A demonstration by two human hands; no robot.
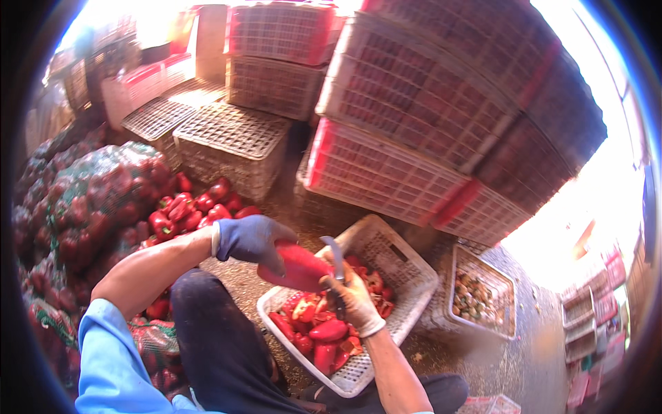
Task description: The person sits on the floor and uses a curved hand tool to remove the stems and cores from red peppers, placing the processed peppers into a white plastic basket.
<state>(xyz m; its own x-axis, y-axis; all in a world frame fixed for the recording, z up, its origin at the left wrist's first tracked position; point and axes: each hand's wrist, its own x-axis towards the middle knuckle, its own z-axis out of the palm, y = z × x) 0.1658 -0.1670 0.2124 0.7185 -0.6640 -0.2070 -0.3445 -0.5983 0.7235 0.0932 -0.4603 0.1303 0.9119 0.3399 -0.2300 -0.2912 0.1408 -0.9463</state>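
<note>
My left hand, in a blue work glove, grips a large red bell pepper above the near part of a white plastic crate. At the pepper's right end is my right hand, in a pale, stained glove, closed around the dark handle of a knife with a curved blade that points up. The pepper hides part of the fingers. Below both hands, the crate holds whole and cut red peppers, some opened.
Loose red peppers lie beyond my left arm, beside filled mesh sacks. Stacked crates rise in front. An upturned crate stands behind the loose peppers. Another crate with pepper scraps stands at the right.
</note>
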